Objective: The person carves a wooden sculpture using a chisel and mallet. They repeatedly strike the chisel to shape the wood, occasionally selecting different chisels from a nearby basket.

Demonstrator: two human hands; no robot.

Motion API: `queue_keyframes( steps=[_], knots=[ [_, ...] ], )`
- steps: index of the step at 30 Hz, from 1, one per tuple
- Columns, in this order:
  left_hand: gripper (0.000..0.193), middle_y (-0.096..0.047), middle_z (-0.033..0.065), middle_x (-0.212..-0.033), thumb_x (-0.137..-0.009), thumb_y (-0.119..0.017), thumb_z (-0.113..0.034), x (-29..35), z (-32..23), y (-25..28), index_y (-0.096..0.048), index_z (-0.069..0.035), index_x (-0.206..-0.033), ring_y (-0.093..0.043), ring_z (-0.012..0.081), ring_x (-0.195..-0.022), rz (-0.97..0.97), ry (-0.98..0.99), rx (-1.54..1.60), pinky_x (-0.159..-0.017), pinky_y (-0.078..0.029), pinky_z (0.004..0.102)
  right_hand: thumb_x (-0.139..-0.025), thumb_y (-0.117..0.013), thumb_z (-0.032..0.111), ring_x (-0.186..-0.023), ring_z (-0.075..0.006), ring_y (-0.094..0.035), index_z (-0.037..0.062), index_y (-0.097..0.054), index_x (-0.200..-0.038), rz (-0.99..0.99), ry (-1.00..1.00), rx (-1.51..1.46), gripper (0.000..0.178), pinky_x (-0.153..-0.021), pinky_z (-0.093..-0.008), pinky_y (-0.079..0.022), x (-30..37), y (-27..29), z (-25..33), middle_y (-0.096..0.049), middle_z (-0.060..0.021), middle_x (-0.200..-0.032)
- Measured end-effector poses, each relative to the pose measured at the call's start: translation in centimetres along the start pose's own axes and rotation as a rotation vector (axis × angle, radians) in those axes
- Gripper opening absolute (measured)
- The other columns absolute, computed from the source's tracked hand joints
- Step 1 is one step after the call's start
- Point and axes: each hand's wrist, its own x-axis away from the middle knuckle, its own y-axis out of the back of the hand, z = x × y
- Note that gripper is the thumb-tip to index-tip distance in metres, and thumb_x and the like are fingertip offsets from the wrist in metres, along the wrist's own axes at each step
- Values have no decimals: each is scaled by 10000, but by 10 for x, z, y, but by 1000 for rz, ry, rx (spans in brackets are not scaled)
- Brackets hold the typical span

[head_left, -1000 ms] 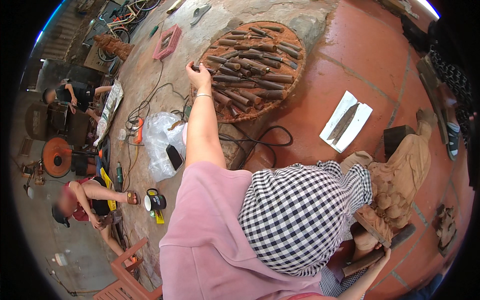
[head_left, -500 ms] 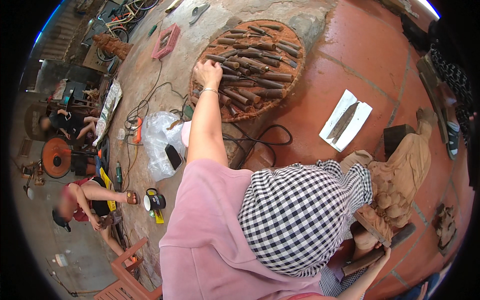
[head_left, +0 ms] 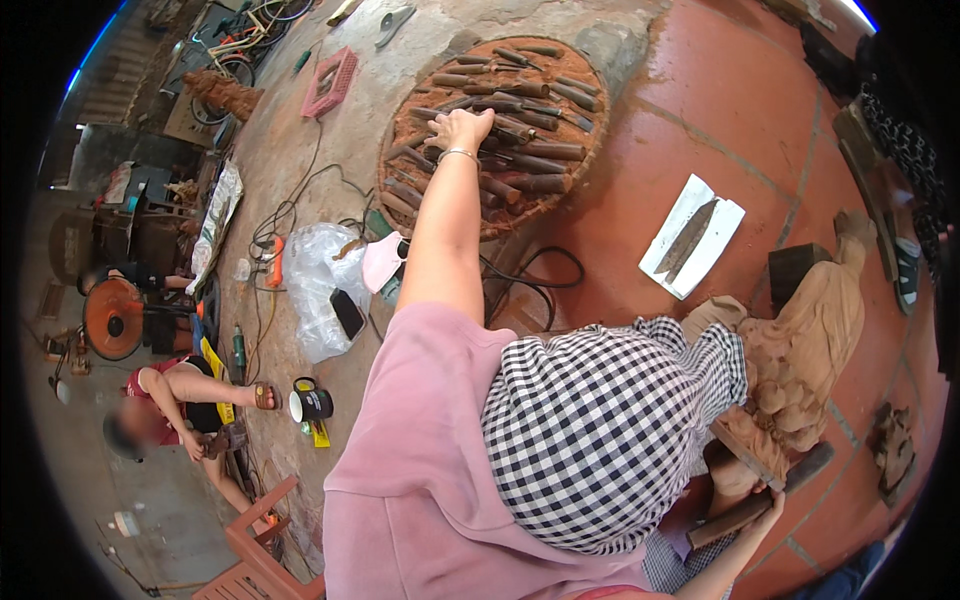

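My left hand, a bracelet on its wrist, reaches far forward onto a round flat basket full of several brown-handled carving tools. Its fingers curl over one of the tools near the basket's middle. At the lower right, my right hand grips a dark wooden mallet. The mallet lies against a pale carved wooden figure on the red tiled floor. My checked headscarf and pink shirt hide the ground between the two hands.
A white sheet with a dark blade and a dark wood block lie right of the basket. Black cables, a clear plastic bag, a pink mask and a black mug sit left. Another person sits far left near a red chair.
My left hand has moved right from the basket's left rim onto the tools in its middle, and its fingers have curled down. My right hand has stayed still.
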Motion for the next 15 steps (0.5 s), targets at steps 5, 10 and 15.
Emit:
queue_keyframes(
  steps=[5,10,15],
  knots=[
    [695,-519,221,-1410,-773,-607,-468,-20,-1,-7,-614,4,-1283,-385,385,-1391,125,41,200,-1142,-284,529,-883,-575,221,-772,-242,-574,-5,-532,-1045,32,0,-37,281,-753,-328,-493,-6,9,-4,-606,-126,-858],
    [512,-637,227,-1245,-789,-572,-340,-29,20,5,-682,-31,-1184,-594,351,-1202,111,-75,145,-1044,-424,462,-929,-554,281,-835,-255,-595,1,-590,-1059,146,-8,-4,310,-799,-366,-489,-18,39,-5,-647,-118,-923],
    [590,-599,151,-1341,-810,-586,-456,-16,24,27,-596,-196,-1340,-553,300,-1268,179,-135,-272,-1039,-427,432,-925,-561,279,-826,-251,-592,7,-589,-1037,163,3,6,295,-799,-362,-484,-7,19,-2,-639,-113,-893]
  ],
)
